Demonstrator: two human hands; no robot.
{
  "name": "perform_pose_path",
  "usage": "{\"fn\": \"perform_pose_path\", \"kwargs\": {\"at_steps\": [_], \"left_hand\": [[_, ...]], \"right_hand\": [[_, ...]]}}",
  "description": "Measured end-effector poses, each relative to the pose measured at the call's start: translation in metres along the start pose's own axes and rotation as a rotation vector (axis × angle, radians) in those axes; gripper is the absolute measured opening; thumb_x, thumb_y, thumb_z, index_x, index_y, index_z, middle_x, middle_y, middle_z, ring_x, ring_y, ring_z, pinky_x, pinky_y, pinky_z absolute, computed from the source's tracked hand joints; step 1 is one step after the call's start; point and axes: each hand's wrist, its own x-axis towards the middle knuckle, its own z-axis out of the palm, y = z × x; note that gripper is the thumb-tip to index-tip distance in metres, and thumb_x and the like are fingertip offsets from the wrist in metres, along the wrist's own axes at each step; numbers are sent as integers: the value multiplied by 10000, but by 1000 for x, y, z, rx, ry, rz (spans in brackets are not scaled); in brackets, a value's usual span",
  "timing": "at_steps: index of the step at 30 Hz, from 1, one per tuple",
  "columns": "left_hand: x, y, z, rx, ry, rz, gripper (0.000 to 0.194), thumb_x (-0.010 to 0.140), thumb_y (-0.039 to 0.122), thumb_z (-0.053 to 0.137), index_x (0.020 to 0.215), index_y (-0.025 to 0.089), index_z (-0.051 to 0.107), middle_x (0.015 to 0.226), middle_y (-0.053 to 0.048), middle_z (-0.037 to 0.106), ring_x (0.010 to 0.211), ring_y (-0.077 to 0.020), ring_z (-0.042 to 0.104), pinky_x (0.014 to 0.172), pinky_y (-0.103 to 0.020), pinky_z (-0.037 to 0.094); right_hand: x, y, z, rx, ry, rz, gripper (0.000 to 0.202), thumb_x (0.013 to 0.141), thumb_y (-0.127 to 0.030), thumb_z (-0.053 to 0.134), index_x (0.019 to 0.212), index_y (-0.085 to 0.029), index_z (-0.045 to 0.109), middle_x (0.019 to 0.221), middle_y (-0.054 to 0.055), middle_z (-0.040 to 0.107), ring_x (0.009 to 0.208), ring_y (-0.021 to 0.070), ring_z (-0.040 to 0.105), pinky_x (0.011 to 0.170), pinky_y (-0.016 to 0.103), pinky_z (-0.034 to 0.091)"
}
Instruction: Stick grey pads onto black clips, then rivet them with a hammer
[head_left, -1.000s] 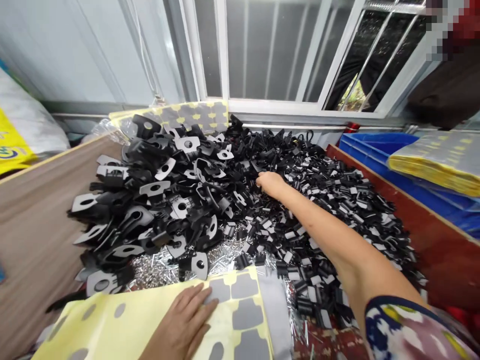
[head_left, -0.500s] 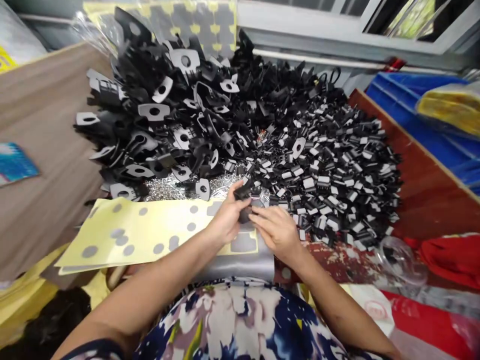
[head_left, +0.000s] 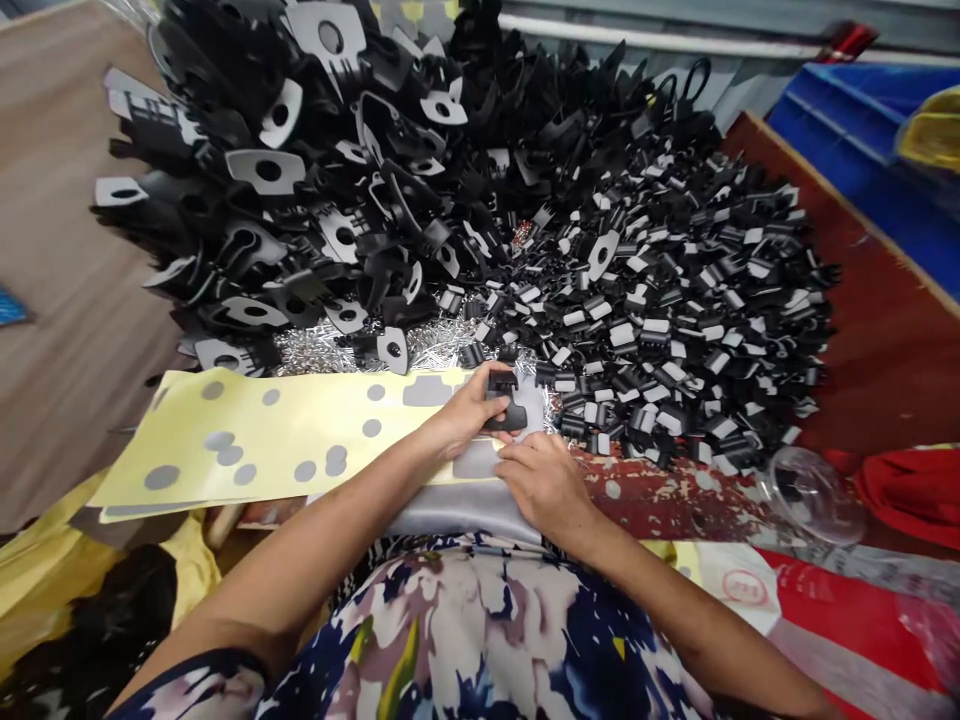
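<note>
Holding a black part over the right end of the sheet: left hand clamped on it, thumb across its upper face, fingers behind. Whether the part touches the sheet cannot be told. Right hand at the sheet's near right corner, fingers bent and close together, tips at the edge of a grey patch (cannot tell if anything is pinched there). Step in hand, as judged: handling a single part at the sheet, one hand gripping, the other working low beside it. Next move would call for a firm left pinch with the part's face kept level, and precise right fingertips that do not drag the sheet. Beyond the sheet's left half, large pieces heaped; beyond its right end, and right of it, small pieces; along its far edge, loose pins. Well right of the sheet, a clear cup beside a red cloth.
</note>
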Motion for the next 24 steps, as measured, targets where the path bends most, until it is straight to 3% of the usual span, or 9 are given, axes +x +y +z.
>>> {"fn": "perform_pose_path", "kwargs": {"at_steps": [4,5,6,8,10,11,15,19,24], "left_hand": [[4,3,-6,-39,-38,-41,509,746,137,845,1180,264,612,834,-1,558,625,-125,578,572,-296,570],[3,6,-7,-42,-39,-55,523,731,131,856,1177,264,617,852,-2,566,632,-120,573,590,-304,576],[2,9,-8,-51,-39,-68,546,711,121,869,1178,264,622,878,-6,579,647,-117,569,615,-310,582],[-4,16,-8,-98,-57,-102,582,703,140,888,1208,265,628,947,-26,612,694,-121,574,662,-306,579],[-13,22,-6,-180,-90,-133,539,776,264,866,1259,266,628,1025,-61,637,743,-141,593,671,-295,564],[-18,24,-4,-221,-98,-140,493,829,352,824,1274,263,631,1060,-77,641,763,-153,600,666,-293,559],[-35,26,7,-313,-79,-118,443,938,550,649,1257,242,654,1131,-108,638,843,-211,623,681,-349,582],[-43,22,16,-363,-75,-93,419,953,553,632,1241,250,654,1126,-95,624,811,-199,596,710,-417,606],[-45,19,17,-401,-88,-62,387,985,532,591,1248,253,643,1106,-87,615,779,-173,564,699,-401,610]], "right_hand": [[-3,-25,-52,615,-361,-13,174,964,-212,650,1062,-307,758,1025,-16,763,979,179,678,926,385,538],[-3,-28,-65,700,-380,-22,174,943,-255,695,1100,-314,744,1057,-7,761,1006,189,686,937,396,551],[-3,-29,-75,721,-306,14,183,931,-273,712,1110,-309,727,1075,8,754,1025,202,688,943,413,559],[0,-22,-82,620,31,151,127,923,-255,700,1048,-281,693,1034,31,734,1002,218,682,923,424,562],[6,-6,-73,485,324,281,102,915,-206,666,1001,-261,664,948,26,702,919,203,669,874,389,558],[9,3,-66,455,388,308,117,904,-196,667,1004,-255,661,920,17,687,886,193,660,853,367,553],[19,22,-40,476,450,318,147,886,-207,692,1023,-251,665,921,7,675,877,181,652,834,330,538],[26,13,-34,434,491,276,61,907,-207,663,955,-245,659,892,5,664,852,180,642,821,331,521],[31,9,-31,428,475,252,48,920,-206,643,951,-239,659,896,12,662,855,183,638,813,328,524]]}}
